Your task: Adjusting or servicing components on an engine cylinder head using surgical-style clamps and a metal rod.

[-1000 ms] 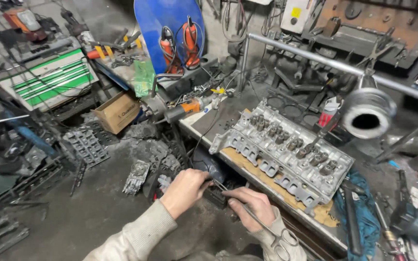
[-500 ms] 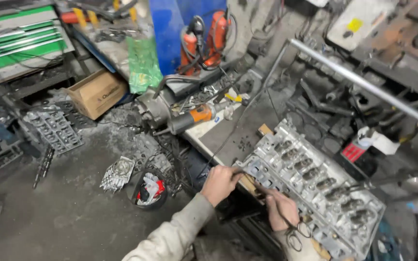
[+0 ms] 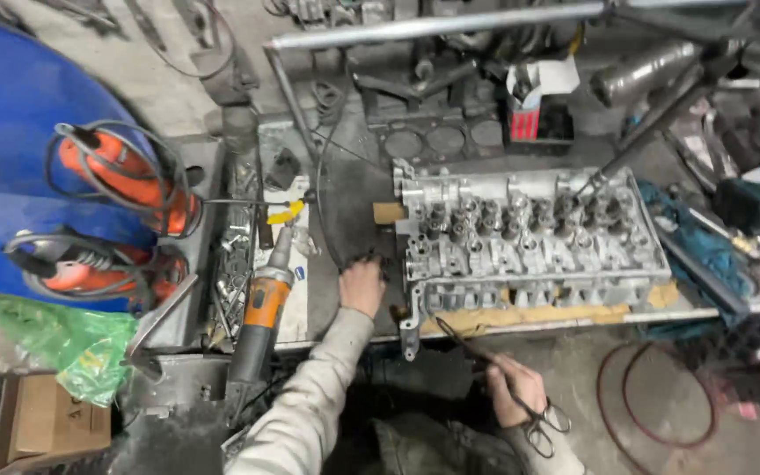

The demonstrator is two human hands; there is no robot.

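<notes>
Left hand (image 3: 362, 288) down on the bench (image 3: 345, 202), grip closed over a small dark thing (image 3: 371, 260), too hidden to tell what, just left of the engine head (image 3: 529, 237). Right hand (image 3: 514, 387) below the bench edge, grip closed on long thin pliers (image 3: 494, 378), tips up near the lower left corner of the engine head, looped handles hanging below the fingers. Engine head flat on cardboard (image 3: 521, 317) along the front of the bench. Orange grinder (image 3: 261, 308) just left of the left hand. Blue drum (image 3: 19, 132) at far left.
</notes>
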